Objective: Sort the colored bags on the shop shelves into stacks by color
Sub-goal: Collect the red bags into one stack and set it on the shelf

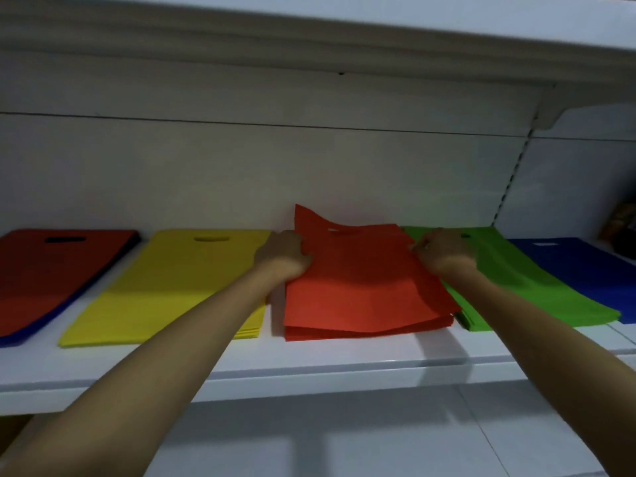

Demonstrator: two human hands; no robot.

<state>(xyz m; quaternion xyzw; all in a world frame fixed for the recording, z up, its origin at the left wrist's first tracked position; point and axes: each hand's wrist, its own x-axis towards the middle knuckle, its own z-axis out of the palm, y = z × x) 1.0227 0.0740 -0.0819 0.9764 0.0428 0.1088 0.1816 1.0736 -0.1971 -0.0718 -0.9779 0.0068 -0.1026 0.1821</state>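
Stacks of flat bags lie side by side on a white shelf (309, 370). An orange-red stack (361, 287) sits in the middle, its top bag's far left corner curled up against the back wall. My left hand (284, 256) grips the left edge of that top orange-red bag. At the bag's right edge, my right hand (444, 251) pinches it beside the green stack (523, 290). A yellow stack (172, 287) lies to the left. At far left a dark red bag (48, 270) rests on a blue one (20, 335). A blue stack (592, 270) lies at far right.
An upper shelf (309, 39) overhangs close above. The white back wall (241, 173) stands right behind the bags. A slotted upright (512, 177) and bracket are at right, with dark objects beyond it. A lower white shelf (344, 442) shows below.
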